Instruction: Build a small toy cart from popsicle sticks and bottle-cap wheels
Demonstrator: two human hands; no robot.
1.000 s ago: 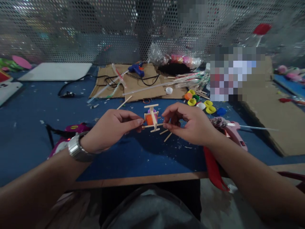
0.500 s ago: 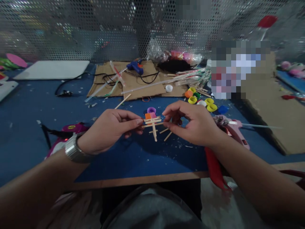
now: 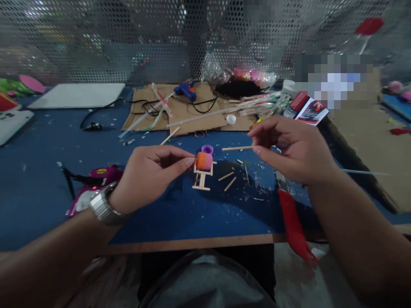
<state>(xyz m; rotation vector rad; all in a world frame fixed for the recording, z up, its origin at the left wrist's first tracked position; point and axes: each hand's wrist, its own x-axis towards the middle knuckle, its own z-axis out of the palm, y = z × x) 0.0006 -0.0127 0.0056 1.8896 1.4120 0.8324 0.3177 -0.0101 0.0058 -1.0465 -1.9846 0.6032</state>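
Note:
Between thumb and fingers, my left hand (image 3: 160, 173) pinches a small frame of wooden sticks (image 3: 202, 182) by one end. An orange and pink bottle cap piece (image 3: 205, 161) sits at the frame's upper part. Off to the right, my right hand (image 3: 285, 147) pinches a thin wooden stick (image 3: 236, 148), its free end pointing left toward the frame without touching it. Just behind the frame is a purple cap (image 3: 207, 149). Short cut sticks (image 3: 230, 184) lie on the blue tabletop between my hands.
A magenta glue gun (image 3: 99, 175) lies left of my left wrist. Beneath my right forearm is a red-handled tool (image 3: 290, 214). Cardboard (image 3: 205, 119) with a blue glue gun (image 3: 186, 90), a cord and bundled clear-wrapped sticks (image 3: 257, 105) lies farther back. A perforated metal screen (image 3: 144, 47) stands behind.
My right hand has moved right and up, away from the frame, with a stick in its fingers. The stick frame has turned in my left hand, showing the caps more fully.

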